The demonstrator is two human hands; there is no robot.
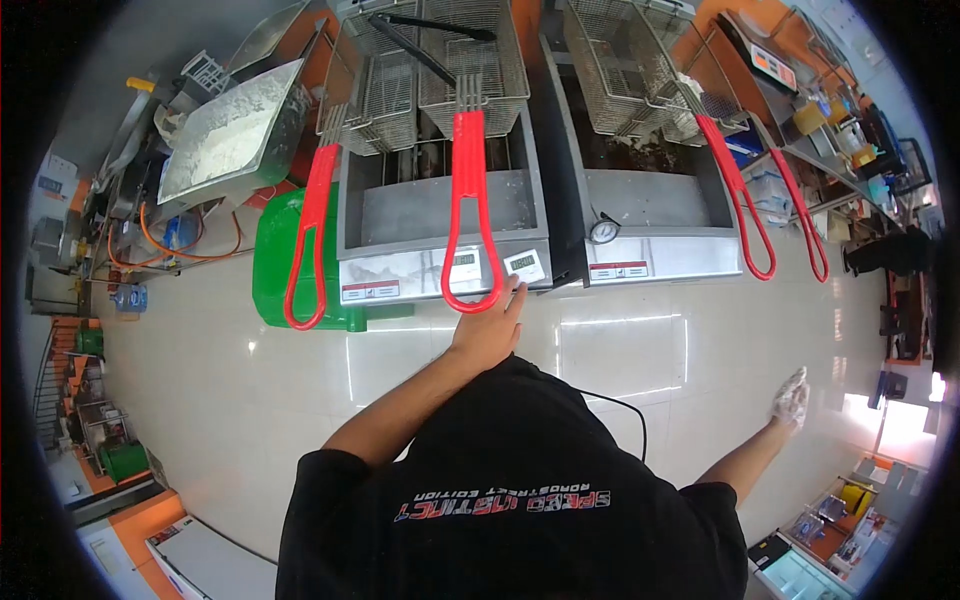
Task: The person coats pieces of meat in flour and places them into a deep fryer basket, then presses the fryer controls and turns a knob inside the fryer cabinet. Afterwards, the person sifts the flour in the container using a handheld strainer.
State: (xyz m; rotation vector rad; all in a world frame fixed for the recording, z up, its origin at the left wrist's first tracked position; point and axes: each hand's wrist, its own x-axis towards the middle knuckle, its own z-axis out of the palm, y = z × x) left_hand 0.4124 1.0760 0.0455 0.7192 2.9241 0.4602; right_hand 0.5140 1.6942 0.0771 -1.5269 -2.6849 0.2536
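My left hand (489, 328) is bare and reaches to the front of the left fryer (445, 208). Its extended fingers touch the lower edge of a small white digital timer (522, 264). A second timer (463, 262) sits beside it, partly covered by the red handle (468, 190) of a fryer basket (475, 65). Out to the right, away from the fryers, my right hand (791, 402) wears a clear plastic glove. Its fingers point forward, loosely stretched, with nothing visible in them.
Black tongs (425, 57) lie across the left baskets. The right fryer (655, 200) holds baskets with red handles and a round dial thermometer (604, 231). At left are a metal pan of white powder (230, 135) and a green bin (285, 265). Red handles jut over the floor.
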